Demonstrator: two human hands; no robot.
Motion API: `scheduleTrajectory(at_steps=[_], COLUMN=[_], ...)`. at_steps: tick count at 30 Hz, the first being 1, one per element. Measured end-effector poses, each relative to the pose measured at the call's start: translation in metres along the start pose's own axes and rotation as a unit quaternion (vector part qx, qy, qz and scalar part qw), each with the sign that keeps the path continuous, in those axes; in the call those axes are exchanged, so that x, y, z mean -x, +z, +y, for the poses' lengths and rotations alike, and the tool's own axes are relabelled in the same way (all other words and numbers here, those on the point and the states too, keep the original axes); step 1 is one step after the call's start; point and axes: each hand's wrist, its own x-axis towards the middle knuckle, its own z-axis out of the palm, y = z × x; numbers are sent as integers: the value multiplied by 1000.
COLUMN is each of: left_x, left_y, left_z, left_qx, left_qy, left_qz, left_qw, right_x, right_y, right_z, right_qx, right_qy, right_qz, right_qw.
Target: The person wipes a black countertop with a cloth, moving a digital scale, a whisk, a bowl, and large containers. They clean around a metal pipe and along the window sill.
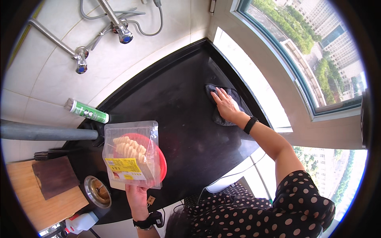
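My right hand [227,107] lies flat, fingers forward, on a dark grey cloth [222,120] at the right side of the black countertop [184,119], close to its raised edge by the window. At the lower left, my left hand [137,193] grips the near end of a clear plastic food package [131,128]. Pale ridged pieces of food [129,145] show inside, and a yellow label bears writing. A red round plastic container [162,163] shows behind and through the package; whether my hand also holds it, I cannot tell. Most of my left fingers are hidden.
A green-labelled tube of dried noodles [89,111] stands by the tiled wall, near a grey pipe [50,130]. Lower left are a wooden board [59,205], a metal bowl [97,192] and a white bottle [80,223]. Water valves [123,34] project from the wall. A cable [232,174] hangs nearby.
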Motion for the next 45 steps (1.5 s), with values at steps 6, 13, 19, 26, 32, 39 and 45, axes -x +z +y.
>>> scheduleTrajectory(at_steps=[6, 13, 19, 26, 32, 39, 45], left_x=[-8, 3, 13, 28, 30, -26, -95], left_y=[11, 4, -10, -14, -15, 49, 107], left_z=[-1, 5, 7, 7, 25, 26, -18], left_qx=[-19, 2, 0, 27, -10, -67, -71], left_qy=[-8, -5, 5, 28, 22, 47, -28], left_qz=[14, 30, 44, 143, 64, -7, -99], left_qw=[1000, 1000, 999, 989, 998, 997, 992], right_x=[-69, 11, -79, -231, -144, 34, 171], right_y=[-9, 1, 18, 32, 40, 23, 7], right_z=[32, -7, 43, -12, -162, -146, -74], right_qx=[21, -11, 30, 25, -35, -57, -119], right_qy=[41, -8, 3, 53, -207, -388, -426], right_qz=[30, 3, 44, 122, 57, -102, -206], right_qw=[998, 1000, 999, 991, 976, 914, 873])
